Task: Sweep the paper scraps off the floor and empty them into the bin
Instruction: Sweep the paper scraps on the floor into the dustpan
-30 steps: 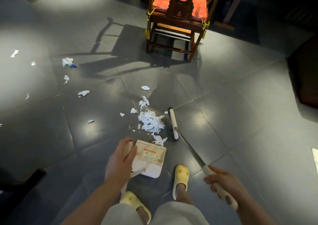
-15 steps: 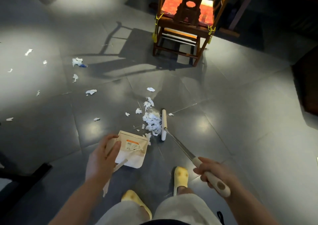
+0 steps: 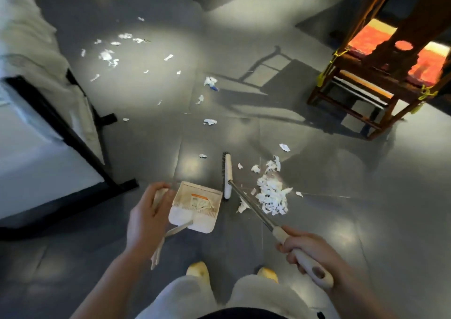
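Observation:
A heap of white paper scraps (image 3: 272, 195) lies on the dark tiled floor in front of me. My right hand (image 3: 310, 251) grips the cream handle of a long broom; its brush head (image 3: 227, 174) rests on the floor left of the heap. A white dustpan (image 3: 195, 209) with a few scraps inside stands just left of the brush. My left hand (image 3: 146, 218) holds the top of the dustpan's upright handle. More loose scraps (image 3: 108, 56) are scattered further away, to the upper left and middle. No bin is in view.
A wooden chair (image 3: 380, 79) with a red cushion stands at the upper right. A black-framed piece of furniture (image 3: 73, 133) draped in white cloth fills the left side. My feet in yellow slippers (image 3: 199, 271) stand just behind the dustpan.
The view has swung left, bringing the draped furniture into sight. The brush head has moved from the right side of the heap to its left side, next to the dustpan.

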The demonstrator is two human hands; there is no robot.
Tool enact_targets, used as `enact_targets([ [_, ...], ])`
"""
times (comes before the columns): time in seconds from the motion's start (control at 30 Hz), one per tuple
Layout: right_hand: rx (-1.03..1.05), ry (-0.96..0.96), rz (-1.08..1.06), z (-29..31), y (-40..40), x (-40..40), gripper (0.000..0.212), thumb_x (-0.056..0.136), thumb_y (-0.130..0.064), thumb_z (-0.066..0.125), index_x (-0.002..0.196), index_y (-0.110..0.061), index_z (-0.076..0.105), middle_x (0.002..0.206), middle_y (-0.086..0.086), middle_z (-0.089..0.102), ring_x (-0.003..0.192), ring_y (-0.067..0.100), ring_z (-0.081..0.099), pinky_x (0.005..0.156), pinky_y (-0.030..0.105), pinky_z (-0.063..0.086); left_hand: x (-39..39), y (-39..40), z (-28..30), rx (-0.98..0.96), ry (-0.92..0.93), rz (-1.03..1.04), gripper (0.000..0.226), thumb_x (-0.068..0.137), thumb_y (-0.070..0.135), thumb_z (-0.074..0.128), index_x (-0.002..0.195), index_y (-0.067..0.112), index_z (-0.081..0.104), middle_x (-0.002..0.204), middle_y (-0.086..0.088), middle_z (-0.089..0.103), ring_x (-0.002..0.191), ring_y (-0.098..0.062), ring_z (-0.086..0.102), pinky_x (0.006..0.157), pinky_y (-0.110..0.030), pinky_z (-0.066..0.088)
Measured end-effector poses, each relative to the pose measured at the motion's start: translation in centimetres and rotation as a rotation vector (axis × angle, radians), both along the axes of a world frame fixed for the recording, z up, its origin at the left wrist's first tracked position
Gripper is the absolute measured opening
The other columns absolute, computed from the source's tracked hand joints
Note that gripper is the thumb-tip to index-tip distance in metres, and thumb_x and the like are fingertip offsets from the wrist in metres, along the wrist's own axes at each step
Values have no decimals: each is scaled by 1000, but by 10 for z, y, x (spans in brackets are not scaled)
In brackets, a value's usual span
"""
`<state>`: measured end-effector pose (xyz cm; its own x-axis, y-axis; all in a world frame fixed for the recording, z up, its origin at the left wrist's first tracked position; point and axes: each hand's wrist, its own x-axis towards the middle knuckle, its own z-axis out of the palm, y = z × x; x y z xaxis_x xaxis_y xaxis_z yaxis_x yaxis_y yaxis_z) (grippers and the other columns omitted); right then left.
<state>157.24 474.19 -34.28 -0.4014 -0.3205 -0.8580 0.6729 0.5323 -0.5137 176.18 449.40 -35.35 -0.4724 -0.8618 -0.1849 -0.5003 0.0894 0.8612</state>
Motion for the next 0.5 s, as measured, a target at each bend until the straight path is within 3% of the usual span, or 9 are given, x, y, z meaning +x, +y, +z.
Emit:
enact_targets([
  [0.13,20,-48,207,-4,-10,-23,45,83,8,55,119,-19,57,89,18,55,38,9,46,30,16,29,30,13,7,-66,-96,165,8,97,39,58,96,47,59,80,5,66,70,-25,63,65,-46,54],
  [0.27,43,-60,375,-6,-20,-45,34,82,8,56,105,-16,63,88,18,57,36,9,47,31,15,32,63,25,24,-141,-202,263,8,95,39,60,95,47,59,79,1,67,68,-26,62,66,-43,53],
  [0.37,62,-59,478,-12,-28,-54,34,81,6,58,103,-20,64,86,15,59,36,9,46,30,14,31,77,42,33,-137,-195,393,9,88,45,57,97,46,62,78,2,67,66,-29,62,66,-45,53],
  [0.5,76,-195,541,-34,-40,-51,31,80,3,60,105,-16,63,71,6,55,38,6,44,30,12,28,82,69,29,-107,-173,534,16,82,50,53,95,46,63,79,5,67,69,-28,63,67,-48,55],
])
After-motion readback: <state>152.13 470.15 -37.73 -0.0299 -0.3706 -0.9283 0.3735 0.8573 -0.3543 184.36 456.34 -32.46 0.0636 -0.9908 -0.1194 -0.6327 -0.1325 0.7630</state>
